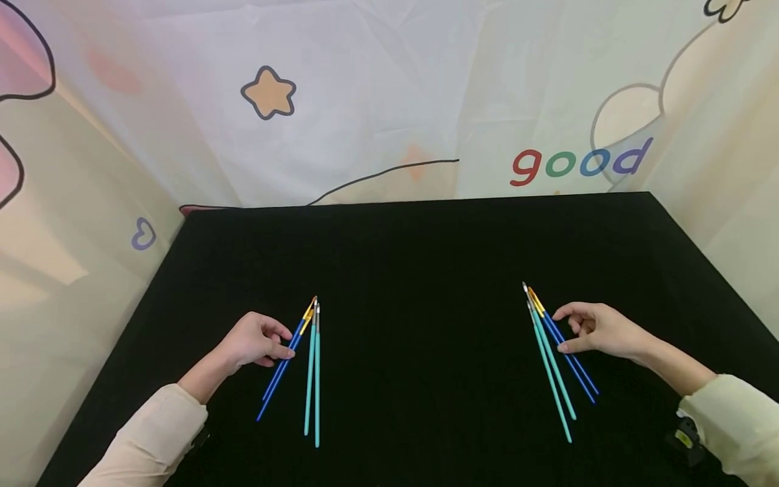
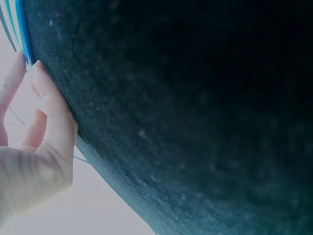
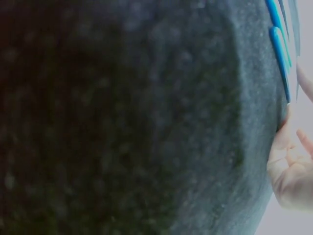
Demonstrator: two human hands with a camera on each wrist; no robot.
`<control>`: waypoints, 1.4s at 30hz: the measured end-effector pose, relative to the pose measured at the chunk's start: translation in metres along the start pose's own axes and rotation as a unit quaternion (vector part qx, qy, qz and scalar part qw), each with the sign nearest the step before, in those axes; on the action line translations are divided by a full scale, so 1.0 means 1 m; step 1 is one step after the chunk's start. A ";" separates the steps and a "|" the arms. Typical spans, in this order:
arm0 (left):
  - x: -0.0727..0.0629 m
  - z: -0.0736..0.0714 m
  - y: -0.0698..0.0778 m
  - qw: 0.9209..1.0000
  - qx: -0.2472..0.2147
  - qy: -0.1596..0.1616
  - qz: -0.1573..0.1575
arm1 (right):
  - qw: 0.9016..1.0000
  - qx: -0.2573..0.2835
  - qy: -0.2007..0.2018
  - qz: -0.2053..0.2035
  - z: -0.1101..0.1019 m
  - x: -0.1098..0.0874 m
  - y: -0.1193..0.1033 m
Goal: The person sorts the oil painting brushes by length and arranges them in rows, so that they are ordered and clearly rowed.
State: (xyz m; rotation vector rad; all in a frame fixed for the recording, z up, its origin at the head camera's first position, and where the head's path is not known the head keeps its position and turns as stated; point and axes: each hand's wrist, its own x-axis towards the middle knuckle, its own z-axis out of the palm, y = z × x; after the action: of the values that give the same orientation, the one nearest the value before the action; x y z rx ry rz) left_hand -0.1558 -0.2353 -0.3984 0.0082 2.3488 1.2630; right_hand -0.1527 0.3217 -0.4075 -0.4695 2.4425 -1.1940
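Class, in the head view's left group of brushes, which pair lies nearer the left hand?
The blue pair, right at the left hand; the turquoise pair lies to its right, farther off.

Slim paintbrushes with royal-blue handles [image 1: 272,392] have golden-yellow ferrules, while the slim turquoise-handled paintbrushes [image 1: 317,385] go silver there. The flat black fabric tabletop [image 1: 426,304] is just plain. Pale off-white fabric backdrop [image 1: 389,81] is way busier: peachy-orange star [image 1: 268,93] outlined dark grey, purple heart outline [image 1: 135,243], "good" lettering [image 1: 532,155] in red, green, blue, purple. Cream fabric sleeves [image 1: 158,433], too.
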 end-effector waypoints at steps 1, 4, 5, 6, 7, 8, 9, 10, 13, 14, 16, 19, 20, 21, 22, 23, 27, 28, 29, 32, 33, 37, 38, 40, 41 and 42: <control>0.000 0.000 0.000 1.000 0.000 0.000 -0.002 | 1.000 -0.001 0.001 0.002 0.000 0.000 -0.001; 0.000 0.000 0.000 1.000 0.001 -0.001 -0.006 | 1.000 -0.012 0.003 0.014 0.001 0.001 -0.002; 0.000 0.000 0.000 1.000 0.001 -0.001 -0.007 | 1.000 -0.018 0.004 0.020 0.002 0.001 -0.003; 0.000 0.001 0.000 1.000 0.002 -0.001 -0.007 | 0.999 -0.018 0.006 0.027 0.002 0.002 -0.004; 0.000 0.001 0.001 1.000 0.002 -0.002 -0.007 | 0.999 -0.020 0.007 0.033 0.002 0.002 -0.004; 0.000 0.001 0.001 1.000 0.004 -0.003 -0.007 | 0.999 -0.021 0.008 0.038 0.002 0.002 -0.004; 0.000 0.001 0.001 1.000 0.004 -0.003 -0.007 | 0.999 -0.021 0.009 0.042 0.003 0.002 -0.004; -0.001 0.001 0.001 1.000 0.005 -0.003 -0.007 | 0.999 -0.021 0.010 0.045 0.003 0.002 -0.004; -0.001 0.001 0.001 1.000 0.007 -0.005 -0.008 | 0.998 -0.021 0.011 0.053 0.003 0.002 -0.005; -0.001 0.001 0.001 1.000 0.008 -0.006 -0.008 | 0.998 -0.018 0.012 0.056 0.004 0.003 -0.005; -0.002 0.000 0.001 1.000 0.007 -0.007 -0.008 | 0.998 -0.013 0.013 0.063 0.004 0.003 -0.005; -0.002 0.000 0.001 1.000 0.009 -0.006 -0.009 | 0.997 -0.009 0.014 0.073 0.005 0.004 -0.006; -0.002 0.000 0.000 1.000 0.010 -0.006 -0.009 | 0.997 -0.007 0.014 0.077 0.005 0.004 -0.006; -0.002 0.000 0.000 1.000 0.010 -0.005 -0.010 | 0.996 -0.009 0.014 0.082 0.006 0.004 -0.007; -0.002 0.000 0.000 1.000 0.011 -0.005 -0.010 | 0.996 -0.011 0.014 0.086 0.006 0.004 -0.007; -0.002 0.000 -0.001 1.000 0.011 -0.005 -0.009 | 0.996 -0.013 0.014 0.091 0.006 0.003 -0.007; -0.001 0.001 -0.001 1.000 0.015 -0.005 -0.009 | 0.994 -0.020 0.012 0.108 0.005 0.002 -0.008; -0.001 0.001 -0.001 1.000 0.018 -0.005 -0.008 | 0.994 -0.021 0.012 0.109 0.005 0.002 -0.008; -0.001 0.001 -0.001 1.000 0.019 -0.005 -0.009 | 0.994 -0.021 0.012 0.109 0.005 0.001 -0.008; -0.001 0.002 0.000 1.000 0.024 -0.004 -0.017 | 0.995 -0.021 0.015 0.100 0.006 0.000 -0.009; -0.001 0.002 0.000 1.000 0.026 -0.006 -0.016 | 0.995 -0.021 0.017 0.098 0.006 0.000 -0.008; -0.002 0.002 0.001 0.999 0.024 -0.013 -0.018 | 0.995 -0.018 0.025 0.093 0.006 -0.003 -0.009; -0.002 0.002 0.001 0.999 0.023 -0.018 -0.015 | 0.995 -0.016 0.026 0.093 0.006 -0.003 -0.009; -0.002 0.001 0.002 0.999 0.018 -0.024 -0.011 | 0.995 -0.008 0.026 0.093 0.005 -0.004 -0.008; -0.002 0.000 0.001 0.999 0.015 -0.027 -0.008 | 0.995 -0.005 0.025 0.091 0.005 -0.005 -0.008; -0.002 0.000 0.001 0.999 0.012 -0.030 -0.005 | 0.996 -0.002 0.025 0.091 0.004 -0.005 -0.008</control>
State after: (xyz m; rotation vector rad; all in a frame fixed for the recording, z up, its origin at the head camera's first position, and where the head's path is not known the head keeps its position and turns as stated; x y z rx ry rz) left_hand -0.1546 -0.2349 -0.3967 0.0428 2.3100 1.2120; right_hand -0.1454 0.3164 -0.4028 -0.2150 2.4679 -1.1382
